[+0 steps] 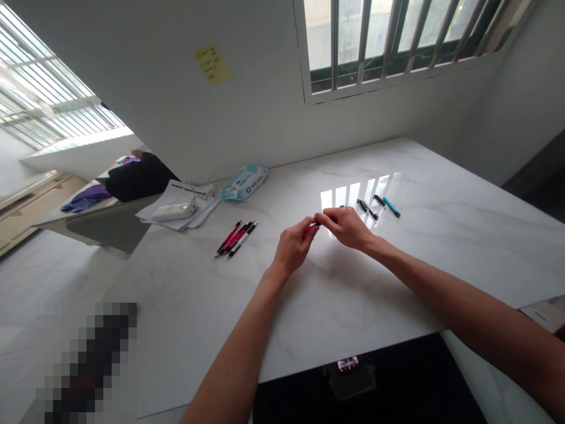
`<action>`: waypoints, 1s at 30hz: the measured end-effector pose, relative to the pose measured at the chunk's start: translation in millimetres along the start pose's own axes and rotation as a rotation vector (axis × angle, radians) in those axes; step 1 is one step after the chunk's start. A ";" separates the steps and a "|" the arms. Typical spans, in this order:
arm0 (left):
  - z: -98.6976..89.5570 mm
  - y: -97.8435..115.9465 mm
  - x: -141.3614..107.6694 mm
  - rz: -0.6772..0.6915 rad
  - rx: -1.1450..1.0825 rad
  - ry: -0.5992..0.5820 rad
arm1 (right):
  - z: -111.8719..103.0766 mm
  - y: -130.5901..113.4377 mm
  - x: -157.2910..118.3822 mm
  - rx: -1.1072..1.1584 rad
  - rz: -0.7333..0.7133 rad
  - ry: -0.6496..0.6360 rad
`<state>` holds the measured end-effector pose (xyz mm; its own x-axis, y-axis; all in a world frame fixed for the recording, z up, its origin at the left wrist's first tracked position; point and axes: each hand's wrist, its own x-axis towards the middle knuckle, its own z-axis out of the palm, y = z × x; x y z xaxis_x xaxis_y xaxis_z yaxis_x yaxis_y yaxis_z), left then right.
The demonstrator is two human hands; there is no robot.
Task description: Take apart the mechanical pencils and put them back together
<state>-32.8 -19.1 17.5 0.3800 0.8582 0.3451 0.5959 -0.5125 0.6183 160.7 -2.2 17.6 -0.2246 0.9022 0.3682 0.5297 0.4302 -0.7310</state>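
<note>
Count: three pens (235, 239) at left on the surface (353, 294), one teal piece (391, 206) at right. One red-and-black pen (317, 224), mostly hidden, is held mid-surface, long axis roughly left-right, tip direction unclear; left hand (293, 247) pinches its red part, right hand (348, 227) its dark end.

L pens (234, 239): 3 | R pens (391, 206): ct unclr | held pc (316, 224): 1 | wipes pk (245, 183): 1 | sticky (212, 64): 1
</note>
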 end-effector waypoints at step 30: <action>1.3 0.9 0.7 -0.034 -0.080 -0.019 | 5.9 7.4 1.8 0.301 -0.015 0.010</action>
<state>-31.0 -19.0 17.3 0.3742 0.8742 0.3094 0.5508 -0.4780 0.6842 159.3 2.8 9.5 -0.2218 0.8960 0.3847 0.2602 0.4346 -0.8622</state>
